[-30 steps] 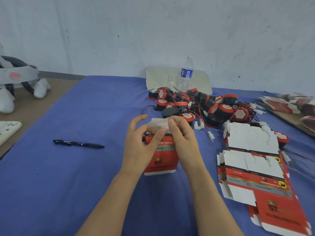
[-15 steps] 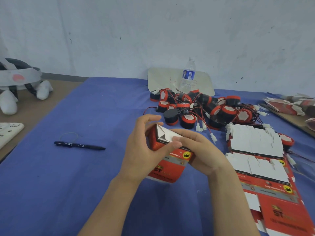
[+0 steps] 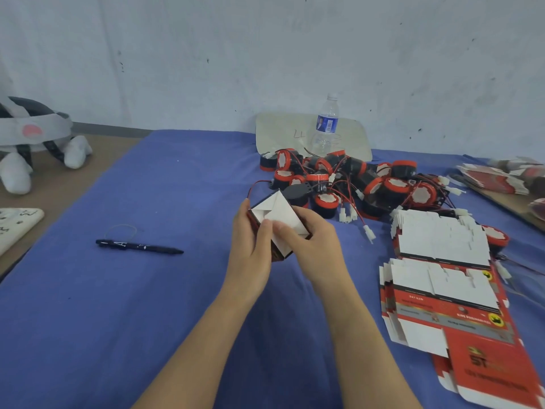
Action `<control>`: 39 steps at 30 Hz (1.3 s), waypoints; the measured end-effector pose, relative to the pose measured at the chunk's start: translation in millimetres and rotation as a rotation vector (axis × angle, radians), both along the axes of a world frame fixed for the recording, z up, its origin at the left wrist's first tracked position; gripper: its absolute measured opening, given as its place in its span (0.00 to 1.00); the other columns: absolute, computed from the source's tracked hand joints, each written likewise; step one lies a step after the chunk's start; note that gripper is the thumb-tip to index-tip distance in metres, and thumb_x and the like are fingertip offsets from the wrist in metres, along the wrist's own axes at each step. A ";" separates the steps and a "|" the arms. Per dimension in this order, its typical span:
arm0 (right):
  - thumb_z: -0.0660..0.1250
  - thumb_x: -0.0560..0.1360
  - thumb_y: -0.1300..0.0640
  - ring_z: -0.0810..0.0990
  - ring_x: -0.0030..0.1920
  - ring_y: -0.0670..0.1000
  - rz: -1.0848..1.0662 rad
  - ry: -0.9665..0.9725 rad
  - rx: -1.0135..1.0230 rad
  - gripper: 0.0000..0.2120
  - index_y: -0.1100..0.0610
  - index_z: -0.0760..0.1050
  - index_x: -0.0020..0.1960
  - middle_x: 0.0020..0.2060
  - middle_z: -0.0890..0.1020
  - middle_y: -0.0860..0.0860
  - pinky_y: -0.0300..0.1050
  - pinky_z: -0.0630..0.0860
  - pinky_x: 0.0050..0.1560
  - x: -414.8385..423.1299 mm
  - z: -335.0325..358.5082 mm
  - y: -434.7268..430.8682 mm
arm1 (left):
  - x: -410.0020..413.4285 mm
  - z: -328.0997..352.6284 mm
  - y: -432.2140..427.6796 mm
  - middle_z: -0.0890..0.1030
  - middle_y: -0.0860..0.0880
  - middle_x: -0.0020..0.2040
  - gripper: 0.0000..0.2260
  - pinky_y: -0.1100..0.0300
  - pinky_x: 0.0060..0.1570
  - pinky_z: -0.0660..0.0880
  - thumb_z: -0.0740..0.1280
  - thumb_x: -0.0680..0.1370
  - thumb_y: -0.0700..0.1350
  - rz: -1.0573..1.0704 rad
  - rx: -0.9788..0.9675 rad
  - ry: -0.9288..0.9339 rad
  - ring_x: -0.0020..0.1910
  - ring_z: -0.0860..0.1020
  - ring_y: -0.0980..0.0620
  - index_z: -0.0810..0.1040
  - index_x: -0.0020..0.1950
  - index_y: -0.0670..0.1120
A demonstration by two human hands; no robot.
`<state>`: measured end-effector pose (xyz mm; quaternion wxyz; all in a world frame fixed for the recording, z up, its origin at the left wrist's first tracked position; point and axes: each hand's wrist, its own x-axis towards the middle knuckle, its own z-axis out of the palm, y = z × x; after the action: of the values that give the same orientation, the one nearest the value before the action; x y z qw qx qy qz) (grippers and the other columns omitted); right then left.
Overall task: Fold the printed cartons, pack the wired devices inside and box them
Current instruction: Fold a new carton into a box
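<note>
A red printed carton [image 3: 278, 215] is held above the blue cloth, its white end flaps facing me. My left hand [image 3: 250, 249] grips its left side with the thumb lying on the flaps. My right hand [image 3: 312, 240] holds the right side, its thumb pressing a white flap. Behind the carton lies a heap of black-and-red wired devices [image 3: 354, 184] with red leads and white plugs. A stack of flat printed cartons [image 3: 442, 278] lies to the right.
A black pen [image 3: 138, 246] lies on the blue cloth [image 3: 147, 320] at left. A water bottle [image 3: 326, 125] stands at the back on a pale board [image 3: 277, 134]. More flat cartons [image 3: 495, 178] lie far right; a white headset [image 3: 29, 134] sits far left.
The carton was turned from lying with its red face up to having its white end flaps toward me. Both hands shifted with it and the thumbs moved onto the flaps.
</note>
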<state>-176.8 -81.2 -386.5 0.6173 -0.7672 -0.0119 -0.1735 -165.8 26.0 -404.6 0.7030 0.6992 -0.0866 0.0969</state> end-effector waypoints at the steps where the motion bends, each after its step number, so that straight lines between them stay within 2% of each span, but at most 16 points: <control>1: 0.70 0.74 0.55 0.80 0.49 0.40 -0.007 0.002 0.002 0.13 0.50 0.77 0.59 0.50 0.82 0.43 0.34 0.77 0.45 0.0 -0.7 -0.3 | -0.6 -0.9 -0.2 0.65 0.52 0.74 0.23 0.61 0.69 0.65 0.55 0.83 0.46 0.006 0.021 -0.023 0.70 0.66 0.57 0.54 0.77 0.50; 4: 0.69 0.75 0.58 0.80 0.50 0.40 -0.024 -0.013 0.012 0.14 0.50 0.76 0.59 0.52 0.82 0.43 0.33 0.77 0.46 0.6 -1.2 0.6 | -1.7 -3.6 0.0 0.63 0.54 0.74 0.23 0.72 0.65 0.63 0.56 0.83 0.45 0.031 0.137 -0.126 0.71 0.64 0.60 0.55 0.77 0.50; 7: 0.67 0.76 0.58 0.80 0.50 0.43 -0.066 -0.035 -0.057 0.14 0.52 0.76 0.62 0.52 0.82 0.45 0.35 0.77 0.45 2.0 -1.7 1.6 | -1.4 -4.8 -0.6 0.64 0.54 0.73 0.22 0.67 0.68 0.63 0.57 0.82 0.45 0.050 0.217 -0.209 0.71 0.64 0.58 0.58 0.76 0.49; 11: 0.67 0.76 0.55 0.78 0.49 0.41 -0.126 -0.052 -0.103 0.15 0.51 0.76 0.63 0.52 0.81 0.43 0.26 0.73 0.41 3.1 -4.5 3.0 | -2.0 -5.7 -1.6 0.65 0.54 0.71 0.22 0.80 0.60 0.61 0.57 0.82 0.46 0.071 0.265 -0.243 0.68 0.64 0.61 0.59 0.76 0.48; 15: 0.68 0.76 0.56 0.76 0.46 0.33 -0.139 -0.060 -0.102 0.15 0.50 0.74 0.63 0.50 0.79 0.40 0.22 0.70 0.41 2.2 -5.9 1.1 | -1.5 -7.2 -2.7 0.65 0.53 0.70 0.22 0.82 0.57 0.59 0.58 0.82 0.45 0.067 0.294 -0.276 0.66 0.65 0.62 0.58 0.76 0.47; 17: 0.67 0.76 0.56 0.78 0.44 0.35 -0.083 -0.043 -0.086 0.13 0.50 0.76 0.60 0.47 0.81 0.40 0.25 0.72 0.39 2.4 -5.2 0.1 | -0.8 -6.9 -1.4 0.64 0.52 0.72 0.22 0.81 0.59 0.58 0.57 0.82 0.44 0.078 0.302 -0.285 0.69 0.63 0.60 0.58 0.76 0.47; 20: 0.65 0.78 0.54 0.77 0.36 0.37 0.004 -0.025 -0.036 0.04 0.49 0.79 0.49 0.36 0.81 0.39 0.29 0.70 0.34 1.0 -2.9 1.6 | -1.1 -5.5 1.6 0.63 0.50 0.74 0.21 0.76 0.66 0.58 0.56 0.83 0.41 0.096 0.300 -0.333 0.72 0.62 0.57 0.58 0.76 0.46; 22: 0.64 0.79 0.53 0.74 0.30 0.37 0.006 -0.042 -0.024 0.09 0.46 0.75 0.39 0.28 0.77 0.36 0.29 0.68 0.31 1.5 -4.0 3.8 | -2.3 -5.4 1.6 0.63 0.49 0.75 0.21 0.68 0.70 0.59 0.55 0.83 0.40 0.089 0.294 -0.351 0.74 0.61 0.54 0.58 0.76 0.46; 24: 0.63 0.79 0.53 0.72 0.28 0.37 -0.015 -0.046 -0.073 0.12 0.45 0.71 0.37 0.26 0.75 0.36 0.29 0.67 0.29 2.6 -5.2 5.4 | -2.8 -5.9 0.6 0.63 0.48 0.75 0.21 0.61 0.71 0.58 0.54 0.83 0.41 0.079 0.301 -0.345 0.75 0.60 0.52 0.58 0.76 0.46; 26: 0.63 0.79 0.53 0.73 0.31 0.37 -0.025 -0.030 -0.112 0.08 0.47 0.73 0.41 0.31 0.77 0.39 0.29 0.67 0.31 3.8 -5.8 6.2 | -2.5 -6.3 -0.1 0.63 0.48 0.75 0.20 0.60 0.71 0.58 0.54 0.83 0.42 0.081 0.311 -0.336 0.75 0.60 0.52 0.59 0.76 0.46; 28: 0.64 0.79 0.53 0.76 0.37 0.37 -0.001 0.026 -0.095 0.03 0.50 0.75 0.51 0.40 0.80 0.42 0.29 0.70 0.34 4.1 -5.2 6.5 | -2.7 -5.9 0.0 0.63 0.49 0.75 0.20 0.65 0.70 0.58 0.54 0.83 0.42 0.089 0.297 -0.325 0.75 0.60 0.53 0.60 0.76 0.46; 30: 0.64 0.78 0.53 0.80 0.45 0.41 0.037 0.081 -0.069 0.13 0.50 0.72 0.62 0.49 0.81 0.46 0.30 0.74 0.39 2.2 -5.0 6.1 | -3.4 -4.6 0.8 0.64 0.51 0.74 0.19 0.73 0.68 0.58 0.53 0.83 0.41 0.092 0.263 -0.300 0.74 0.61 0.55 0.61 0.75 0.47; 32: 0.65 0.78 0.53 0.81 0.48 0.45 0.080 0.107 -0.013 0.18 0.50 0.69 0.67 0.51 0.82 0.49 0.33 0.77 0.40 0.0 -2.7 5.0 | -3.3 -2.9 1.6 0.67 0.54 0.72 0.18 0.75 0.66 0.60 0.53 0.84 0.42 0.094 0.212 -0.273 0.72 0.64 0.57 0.64 0.74 0.49; 36: 0.61 0.80 0.48 0.81 0.52 0.44 0.157 0.131 0.147 0.18 0.49 0.70 0.69 0.55 0.82 0.49 0.34 0.79 0.46 -2.5 -0.1 7.9 | -1.9 1.3 3.2 0.71 0.56 0.69 0.15 0.57 0.68 0.67 0.52 0.84 0.46 0.090 0.051 -0.183 0.67 0.69 0.58 0.68 0.69 0.57; 38: 0.57 0.80 0.45 0.80 0.56 0.46 0.179 0.172 0.286 0.17 0.50 0.75 0.63 0.56 0.82 0.48 0.40 0.78 0.53 -2.8 0.3 12.3 | -2.1 4.4 3.2 0.68 0.55 0.71 0.14 0.56 0.71 0.64 0.51 0.84 0.46 0.098 0.012 -0.179 0.70 0.66 0.58 0.67 0.64 0.63; 39: 0.57 0.80 0.45 0.81 0.54 0.48 0.182 0.189 0.360 0.16 0.51 0.78 0.59 0.54 0.83 0.49 0.43 0.78 0.53 -2.3 0.8 12.7 | -2.0 5.8 3.7 0.66 0.54 0.73 0.14 0.58 0.72 0.61 0.51 0.84 0.46 0.110 0.016 -0.185 0.72 0.63 0.59 0.65 0.62 0.64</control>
<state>-179.0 -68.5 -385.7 0.7557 -0.6534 0.0079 -0.0439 -167.8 29.7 -398.8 0.6799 0.6967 -0.1132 0.1986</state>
